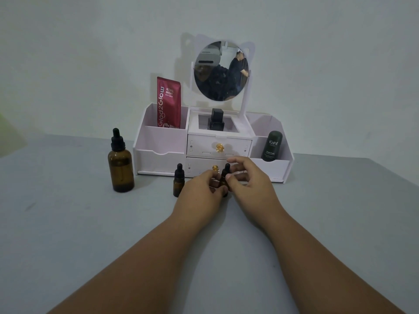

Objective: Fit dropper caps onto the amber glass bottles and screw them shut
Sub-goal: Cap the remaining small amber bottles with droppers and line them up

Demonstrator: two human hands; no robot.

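A small amber bottle [223,180] with a black dropper cap [226,168] stands on the grey table in front of the organiser. My left hand [199,193] grips its body from the left. My right hand [247,180] has thumb and fingers around its cap and neck. Just left of my left hand stands a second small amber bottle [178,182], capped with a black dropper. Farther left stands a large amber bottle [121,166], also with a black dropper cap on.
A white cosmetic organiser [158,152] with a round mirror [221,71] stands against the wall behind the bottles. It has two drawers with gold knobs and holds a red sachet [169,103], a black bottle [217,120] and a dark green Kahf bottle [272,146].
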